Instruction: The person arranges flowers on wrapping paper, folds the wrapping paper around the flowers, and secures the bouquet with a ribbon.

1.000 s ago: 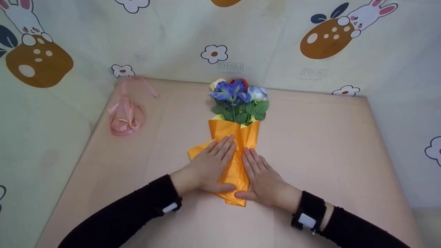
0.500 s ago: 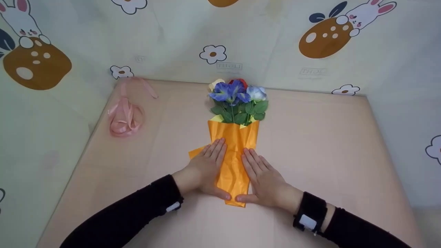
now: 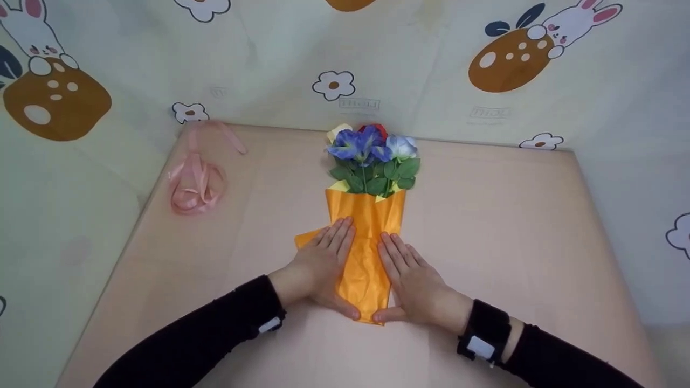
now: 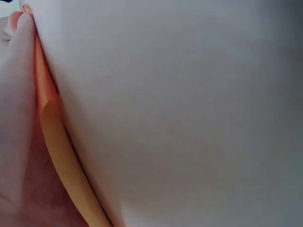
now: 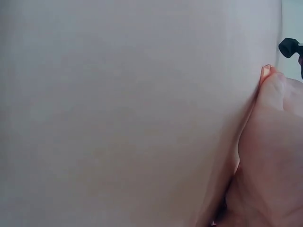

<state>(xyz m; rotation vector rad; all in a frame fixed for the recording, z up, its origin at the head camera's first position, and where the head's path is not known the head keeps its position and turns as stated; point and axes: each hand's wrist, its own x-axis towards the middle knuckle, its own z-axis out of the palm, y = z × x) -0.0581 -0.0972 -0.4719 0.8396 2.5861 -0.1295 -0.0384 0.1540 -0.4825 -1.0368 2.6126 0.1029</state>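
Observation:
A bouquet of flowers, with blue, pale blue, red and cream blooms above green leaves, lies on the table in an orange paper wrap. My left hand rests along the wrap's left side, its fingers straight and its thumb near the bottom end. On the opposite side my right hand presses the wrap's right edge with straight fingers, thumb also by the bottom. An orange paper corner sticks out left of my left hand. The left wrist view shows the orange paper beside my palm; the stems are hidden inside the wrap.
A loosely coiled pink ribbon lies at the table's far left, one end trailing toward the back edge. The pinkish table meets a patterned curtain at the back and sides.
My left hand has slid left off the middle of the wrap to its left side, showing more orange paper. Both thumbs have shifted slightly toward the bottom end. My right hand otherwise stays put.

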